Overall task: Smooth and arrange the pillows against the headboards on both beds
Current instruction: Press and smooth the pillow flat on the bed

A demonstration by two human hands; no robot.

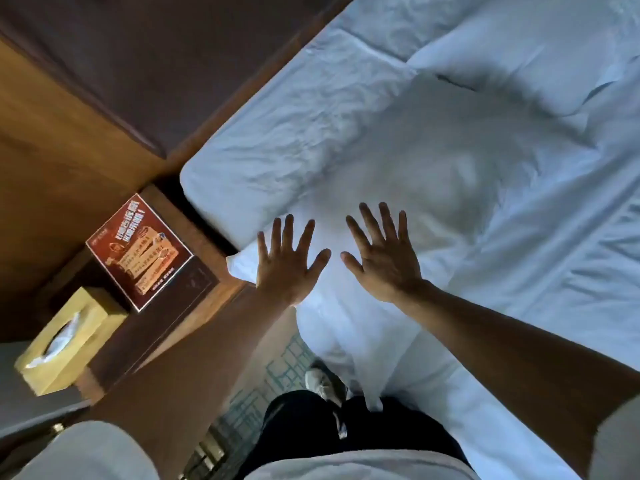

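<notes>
Both my arms reached out; my left hand (289,263) and right hand (382,259) lay wide and flat on the white pillow (415,161).

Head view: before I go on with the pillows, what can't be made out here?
- Second bed: not in the head view.
- Near pillow: motion-blurred; whether the left hand and right hand touch it cannot be told.
- Far pillow: cut off by the right and top edges.
- Headboard: cut off by the top edge.
- Card on the nightstand: print too small.
</notes>
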